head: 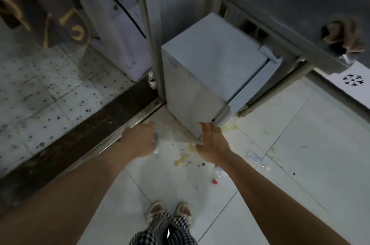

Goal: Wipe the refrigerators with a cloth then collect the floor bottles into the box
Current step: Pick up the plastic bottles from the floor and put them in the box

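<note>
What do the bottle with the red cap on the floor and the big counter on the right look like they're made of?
The clear bottle with the red cap looks like thin see-through plastic: floor tiles show through it. The grey counter looks like brushed stainless steel, with a dull, soft sheen, though the blurred picture leaves that unsure.

The small refrigerator stands on the tiled floor, in the corner beside the door frame, under the edge of the metal counter; a cloth lies on the counter's near edge, to the right; two bottles lie on the floor right of the refrigerator's near corner, a capped bottle nearer, a second bottle just beyond; a small bottle stands left of the frame, at the threshold.
</note>
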`<state>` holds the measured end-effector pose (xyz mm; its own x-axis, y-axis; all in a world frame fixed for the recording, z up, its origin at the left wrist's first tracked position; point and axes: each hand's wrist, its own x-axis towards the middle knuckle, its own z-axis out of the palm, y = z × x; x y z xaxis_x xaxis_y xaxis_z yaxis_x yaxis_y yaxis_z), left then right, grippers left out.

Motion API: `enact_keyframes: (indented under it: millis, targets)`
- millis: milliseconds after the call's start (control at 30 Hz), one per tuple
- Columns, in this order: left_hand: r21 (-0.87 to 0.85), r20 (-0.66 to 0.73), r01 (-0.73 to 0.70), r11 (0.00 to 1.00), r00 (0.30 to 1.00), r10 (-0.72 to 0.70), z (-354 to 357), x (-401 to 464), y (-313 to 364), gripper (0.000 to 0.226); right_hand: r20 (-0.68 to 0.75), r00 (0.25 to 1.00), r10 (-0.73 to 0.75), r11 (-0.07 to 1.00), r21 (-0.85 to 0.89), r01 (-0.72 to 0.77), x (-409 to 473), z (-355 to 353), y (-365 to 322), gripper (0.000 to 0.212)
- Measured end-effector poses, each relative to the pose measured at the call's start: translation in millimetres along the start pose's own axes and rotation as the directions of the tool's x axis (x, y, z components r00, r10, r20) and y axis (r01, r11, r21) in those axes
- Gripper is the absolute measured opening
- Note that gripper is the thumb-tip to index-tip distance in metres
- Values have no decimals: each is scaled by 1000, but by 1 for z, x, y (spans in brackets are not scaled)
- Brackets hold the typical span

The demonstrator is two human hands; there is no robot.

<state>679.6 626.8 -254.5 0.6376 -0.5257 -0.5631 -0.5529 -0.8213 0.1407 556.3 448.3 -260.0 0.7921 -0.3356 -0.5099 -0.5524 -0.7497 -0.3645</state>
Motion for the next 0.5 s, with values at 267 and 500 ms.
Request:
enact_keyframes:
  millis: [267,500]
  targets:
    - [-49,-10,72,996,997,-73,125,89,-56,57,28,998,61,996,69,-62,81,133,17,75]
    - [-95,112,170,981,981,-159,268,201,-104,59,47,978,205,963,168,-210,168,274,57,71]
